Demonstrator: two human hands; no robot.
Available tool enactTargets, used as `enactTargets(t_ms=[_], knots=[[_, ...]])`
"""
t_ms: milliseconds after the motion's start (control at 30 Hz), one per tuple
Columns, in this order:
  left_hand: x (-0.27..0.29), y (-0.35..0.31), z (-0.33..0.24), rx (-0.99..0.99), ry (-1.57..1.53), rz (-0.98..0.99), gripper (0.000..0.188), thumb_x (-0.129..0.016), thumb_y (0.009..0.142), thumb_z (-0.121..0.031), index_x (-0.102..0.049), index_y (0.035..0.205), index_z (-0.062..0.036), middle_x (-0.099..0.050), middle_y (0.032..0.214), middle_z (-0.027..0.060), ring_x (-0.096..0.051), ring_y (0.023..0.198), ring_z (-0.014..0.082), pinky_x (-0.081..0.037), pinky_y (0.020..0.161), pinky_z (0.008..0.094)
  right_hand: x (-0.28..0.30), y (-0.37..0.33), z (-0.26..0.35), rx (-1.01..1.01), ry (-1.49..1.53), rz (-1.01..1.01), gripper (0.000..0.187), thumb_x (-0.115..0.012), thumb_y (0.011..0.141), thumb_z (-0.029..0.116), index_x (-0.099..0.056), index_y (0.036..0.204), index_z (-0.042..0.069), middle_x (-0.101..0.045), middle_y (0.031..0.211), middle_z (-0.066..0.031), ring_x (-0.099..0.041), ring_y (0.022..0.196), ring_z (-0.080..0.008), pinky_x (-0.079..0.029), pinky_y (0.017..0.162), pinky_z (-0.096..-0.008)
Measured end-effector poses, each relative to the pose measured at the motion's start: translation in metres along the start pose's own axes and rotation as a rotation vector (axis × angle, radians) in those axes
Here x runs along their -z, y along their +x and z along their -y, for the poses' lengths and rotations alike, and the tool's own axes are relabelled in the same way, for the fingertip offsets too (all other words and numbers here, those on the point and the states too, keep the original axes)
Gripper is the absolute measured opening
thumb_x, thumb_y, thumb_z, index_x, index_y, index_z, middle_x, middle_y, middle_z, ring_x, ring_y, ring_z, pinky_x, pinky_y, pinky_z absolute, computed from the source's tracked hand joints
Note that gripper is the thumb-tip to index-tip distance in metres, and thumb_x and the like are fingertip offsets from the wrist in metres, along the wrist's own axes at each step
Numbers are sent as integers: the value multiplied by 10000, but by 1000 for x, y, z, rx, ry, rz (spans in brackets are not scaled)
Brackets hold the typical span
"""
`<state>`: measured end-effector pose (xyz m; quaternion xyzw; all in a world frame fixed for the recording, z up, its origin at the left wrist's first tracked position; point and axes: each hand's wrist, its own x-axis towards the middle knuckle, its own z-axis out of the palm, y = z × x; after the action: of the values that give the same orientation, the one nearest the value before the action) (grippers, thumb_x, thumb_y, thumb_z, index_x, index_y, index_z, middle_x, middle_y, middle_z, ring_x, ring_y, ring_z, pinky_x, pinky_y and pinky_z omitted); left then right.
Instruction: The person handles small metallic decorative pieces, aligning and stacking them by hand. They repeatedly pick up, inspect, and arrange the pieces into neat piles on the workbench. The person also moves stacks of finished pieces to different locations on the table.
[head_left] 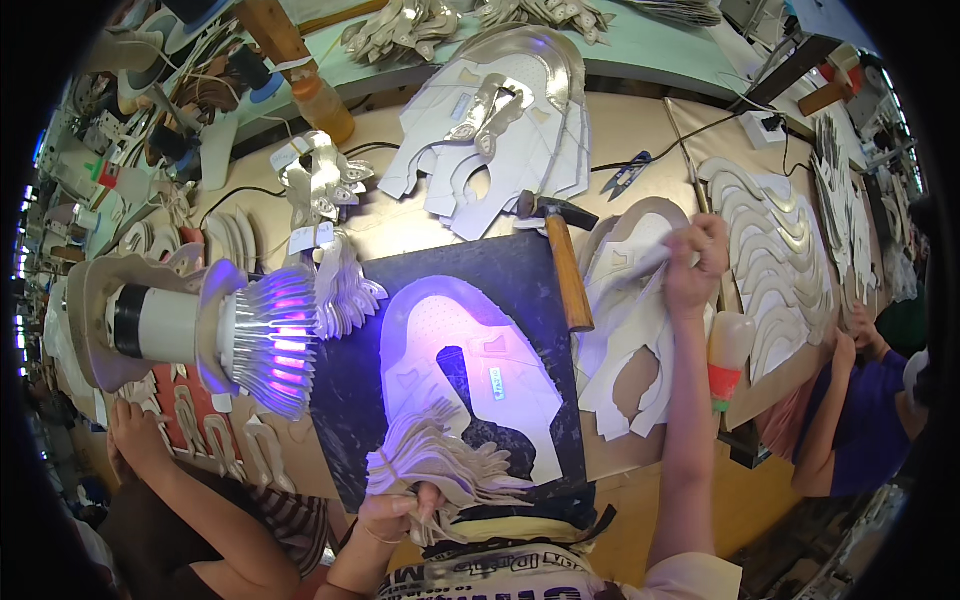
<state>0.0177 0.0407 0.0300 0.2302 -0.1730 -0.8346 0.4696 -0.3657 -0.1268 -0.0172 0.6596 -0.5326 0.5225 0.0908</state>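
Note:
My left hand [398, 512] grips a fanned bundle of small beige-grey shoe pieces [440, 455] near my body. Under that bundle's edge, a white shoe upper [515, 395] lies flat on a black mat [345, 445], lit violet. My right hand [697, 258] reaches over the stack of shoe uppers [625, 305] to the right of the mat. Its fingers are closed at the edge of the top upper, which looks folded or raised there; the fingertips are partly hidden.
A finned lamp [275, 340] juts in from the left. A hammer [568, 265] rests across the mat's right edge. Beyond are blue snips [627, 175], more uppers [490, 130] and a glue bottle [730, 355]. Co-workers' arms [200, 500] show at left and right.

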Motion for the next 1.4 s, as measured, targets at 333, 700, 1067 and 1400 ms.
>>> enactTargets(t_ms=[333, 700, 1067, 1400], knots=[[2, -3, 4, -25, 7, -71, 734, -700, 742, -248, -368, 1315, 68, -589, 660, 66, -546, 665, 177, -434, 657, 304, 0, 20, 0, -323, 103, 455, 518, -505, 919, 543, -621, 891, 39, -554, 782, -68, -508, 639, -196, -374, 554, -309], [6, -4, 2, 4, 23, -66, 738, -710, 729, -239, -381, 1312, 72, -591, 662, 70, -545, 637, 173, -433, 627, 293, -13, 6, -8, -173, 169, 48, 674, -489, 879, 651, -556, 697, 6, -524, 982, -143, -502, 757, -215, -391, 624, -318], [-14, -4, 4, 26, 98, -162, 626, -651, 699, -216, -465, 1227, 62, -548, 590, 38, -490, 582, 150, -410, 594, 277, -24, 11, -3, -221, 70, 452, 442, -607, 890, 400, -526, 702, 8, -581, 737, -128, -564, 684, -261, -407, 589, -343], [-20, -4, -1, -117, -162, -193, 635, -593, 690, -266, -452, 1239, 21, -480, 601, 32, -473, 624, 161, -414, 651, 272, -31, 14, 25, 178, -505, 405, 326, -591, 909, 389, -662, 1142, 172, -612, 1163, -77, -588, 890, -206, -416, 802, -381]])
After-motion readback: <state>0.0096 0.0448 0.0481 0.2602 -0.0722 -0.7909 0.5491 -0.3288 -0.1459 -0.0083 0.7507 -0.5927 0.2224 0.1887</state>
